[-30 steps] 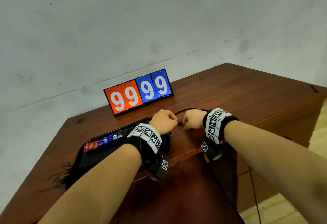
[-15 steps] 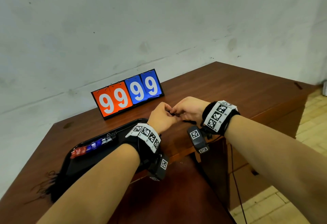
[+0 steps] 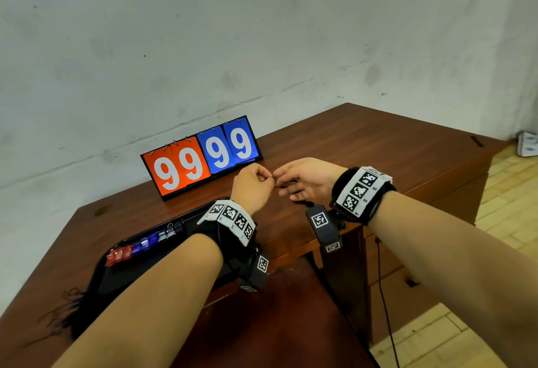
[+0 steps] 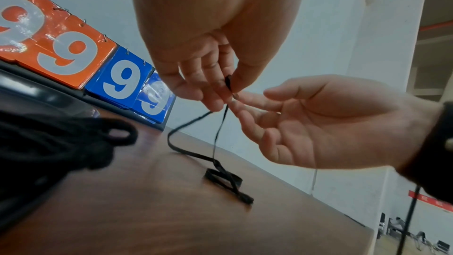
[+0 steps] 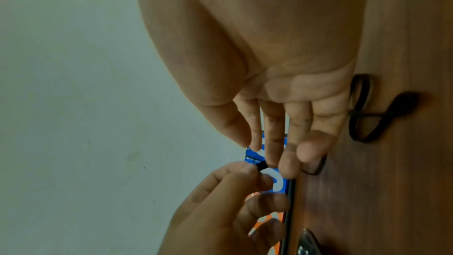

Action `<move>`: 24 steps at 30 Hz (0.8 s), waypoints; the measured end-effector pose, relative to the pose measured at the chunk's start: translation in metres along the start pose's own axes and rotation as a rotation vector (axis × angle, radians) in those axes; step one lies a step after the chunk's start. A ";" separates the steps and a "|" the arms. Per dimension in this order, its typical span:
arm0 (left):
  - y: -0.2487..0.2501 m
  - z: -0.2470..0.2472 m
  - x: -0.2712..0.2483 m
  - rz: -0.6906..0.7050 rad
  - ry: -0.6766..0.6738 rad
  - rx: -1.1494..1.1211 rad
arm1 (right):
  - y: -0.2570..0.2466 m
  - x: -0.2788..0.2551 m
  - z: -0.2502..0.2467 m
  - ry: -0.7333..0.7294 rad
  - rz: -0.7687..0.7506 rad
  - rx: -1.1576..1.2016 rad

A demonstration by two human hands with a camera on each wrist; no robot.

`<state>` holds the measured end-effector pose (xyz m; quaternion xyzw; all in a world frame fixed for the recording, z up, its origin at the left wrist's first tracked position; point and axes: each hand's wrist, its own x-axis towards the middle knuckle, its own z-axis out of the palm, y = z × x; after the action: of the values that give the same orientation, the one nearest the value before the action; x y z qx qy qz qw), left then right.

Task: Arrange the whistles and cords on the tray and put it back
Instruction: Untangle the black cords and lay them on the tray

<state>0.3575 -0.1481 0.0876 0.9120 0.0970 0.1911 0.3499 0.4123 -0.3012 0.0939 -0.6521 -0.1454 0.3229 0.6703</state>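
1. Both forearms reach forward over the near edge of the brown wooden table [image 3: 378,146], and the two hands meet in the air above it, in front of the scoreboard [image 3: 201,155] that shows 99 in orange and 99 in blue.
2. The left hand [image 3: 251,185] has its fingers curled inward. In the left wrist view its thumb and fingertips pinch the upper end of a thin black cord [image 4: 215,143].
3. The right hand [image 3: 305,181] is turned palm-up with its fingers loosely spread and mostly straight. Its fingertips touch the same cord right at the left hand's pinch; whether they grip it cannot be told.
4. The cord is flat and narrow. From the pinch it hangs down in two strands to the table, where the rest lies in a small crossed loop just below the hands.
5. The black tray [image 3: 110,277] sits on the table to the left, partly hidden under the left forearm.
6. A row of small whistles [image 3: 142,247] lies along the tray's far edge: red ones at the left, then blue, then clear or grey ones.
7. A bundle of black cords [image 3: 67,309] hangs over the tray's left end onto the table, well apart from the cord in the hands.
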 end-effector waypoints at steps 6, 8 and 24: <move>0.007 -0.019 0.009 -0.032 0.075 -0.128 | -0.002 0.006 -0.028 0.231 -0.112 0.055; 0.011 -0.024 0.014 -0.021 0.100 -0.145 | -0.001 0.008 -0.034 0.249 -0.148 0.025; 0.026 -0.068 0.015 0.093 -0.060 -0.107 | -0.030 0.014 0.037 -0.006 -0.629 -0.401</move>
<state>0.3437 -0.1220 0.1553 0.9009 0.0336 0.1847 0.3914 0.4078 -0.2619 0.1233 -0.6932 -0.4009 0.0681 0.5951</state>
